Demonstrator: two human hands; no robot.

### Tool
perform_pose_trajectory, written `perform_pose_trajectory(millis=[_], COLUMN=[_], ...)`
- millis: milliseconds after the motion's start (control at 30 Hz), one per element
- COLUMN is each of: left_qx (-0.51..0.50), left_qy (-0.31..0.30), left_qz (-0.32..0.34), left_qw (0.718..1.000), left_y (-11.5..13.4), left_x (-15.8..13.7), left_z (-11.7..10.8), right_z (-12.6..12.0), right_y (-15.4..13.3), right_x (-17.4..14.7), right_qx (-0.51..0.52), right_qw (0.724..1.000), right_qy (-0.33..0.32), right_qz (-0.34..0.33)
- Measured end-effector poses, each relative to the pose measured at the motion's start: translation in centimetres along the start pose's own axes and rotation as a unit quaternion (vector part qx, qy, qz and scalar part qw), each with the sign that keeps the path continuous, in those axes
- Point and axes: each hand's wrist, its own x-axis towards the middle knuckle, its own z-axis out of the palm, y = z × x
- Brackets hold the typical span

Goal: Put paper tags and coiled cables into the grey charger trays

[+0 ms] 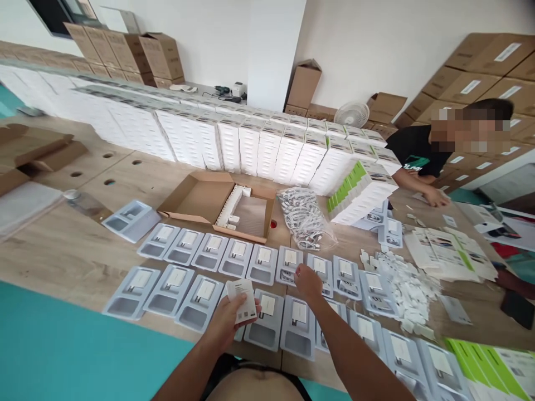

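Several light grey-blue plastic trays (pixel 128 308) lie in two rows across the wooden table. Many of them carry a white card in the upper part, over a recess. My left hand (pixel 225 320) is closed around a small stack of white printed booklets (pixel 241 299), held above the near row. Over in the far row, my right hand (pixel 308 283) is curled at the edge of a tray (pixel 288 256) with a cable in its recess. Its fingertips point away from me, and anything pinched in them is hidden.
An open carton (pixel 251 214) with white parts and a plastic bag of white cables (pixel 305 217) sit behind the trays. White boxes (pixel 251 145) form a long wall farther back. Small white pieces (pixel 409 289) are heaped at right. A co-worker (pixel 418 147) leans on the table.
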Motion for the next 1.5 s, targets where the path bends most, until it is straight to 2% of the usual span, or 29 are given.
perform_pose_trajectory(millis=[67, 133, 167, 200, 267, 300, 333, 467, 567, 667, 767, 867, 967, 1033, 1133, 1200, 1500], left_qx=[0.018, 0.040, 0.049, 0.057, 0.068, 0.070, 0.068, 0.073, 0.103, 0.123, 0.133, 0.162, 0.171, 0.179, 0.219, 0.243, 0.245], left_qy=[0.006, 0.017, 0.024, 0.032, 0.041, 0.042, 0.040, 0.001, -0.036, -0.074, -0.134, -0.192, -0.216, -0.212, -0.214, -0.224, -0.183], left_qz=[0.013, 0.021, 0.022, 0.021, 0.016, 0.013, 0.010, -0.017, -0.028, -0.057, -0.081, -0.070, -0.071, -0.068, -0.045, -0.026, 0.059], left_qw=[1.000, 0.999, 0.998, 0.998, 0.997, 0.997, 0.997, 0.997, 0.994, 0.988, 0.979, 0.965, 0.959, 0.958, 0.951, 0.943, 0.950], left_y=[-0.6, -1.3, -1.7, -2.0, -2.7, -3.0, -3.3, -3.1, -1.7, 0.4, 2.6, 4.6, 5.9, 6.5, 7.1, 7.3, 7.8], left_x=[-0.3, -0.6, -0.7, -0.9, -1.1, -1.2, -1.2, -0.7, 0.2, 1.1, 1.5, 1.7, 2.1, 2.4, 2.7, 2.8, 3.3], left_z=[1.1, 2.3, 2.8, 3.4, 4.4, 4.7, 5.0, 4.7, 3.5, 1.7, -0.4, -2.9, -5.3, -6.5, -7.4, -7.4, -7.0], right_z=[-0.3, -0.2, 0.1, 0.3, 0.9, 1.1, 1.3, 1.7, 1.7, 2.0, 2.7, 3.6, 4.6, 5.2, 5.7, 5.7, 4.8], right_y=[0.2, 0.2, 0.1, 0.0, -0.4, -0.5, -0.7, -1.3, -2.3, -4.2, -6.8, -9.4, -11.8, -13.2, -14.7, -15.1, -15.3], right_x=[-1.5, -3.5, -4.8, -6.1, -8.5, -9.6, -10.4, -11.6, -11.6, -12.1, -13.2, -14.5, -15.5, -15.9, -16.3, -16.2, -14.5], right_qx=[0.048, 0.133, 0.202, 0.283, 0.437, 0.492, 0.528, 0.609, 0.626, 0.613, 0.543, 0.421, 0.366, 0.417, 0.532, 0.560, 0.540], right_qw=[0.998, 0.986, 0.968, 0.939, 0.858, 0.822, 0.799, 0.766, 0.765, 0.784, 0.836, 0.890, 0.911, 0.899, 0.846, 0.826, 0.840], right_qy=[-0.014, -0.063, -0.104, -0.148, -0.222, -0.240, -0.244, -0.184, -0.136, -0.087, -0.014, 0.062, 0.075, 0.062, 0.011, -0.021, -0.042], right_qz=[-0.031, -0.078, -0.104, -0.127, -0.156, -0.158, -0.152, -0.089, -0.066, -0.055, -0.082, -0.161, -0.174, -0.114, 0.014, 0.056, 0.037])
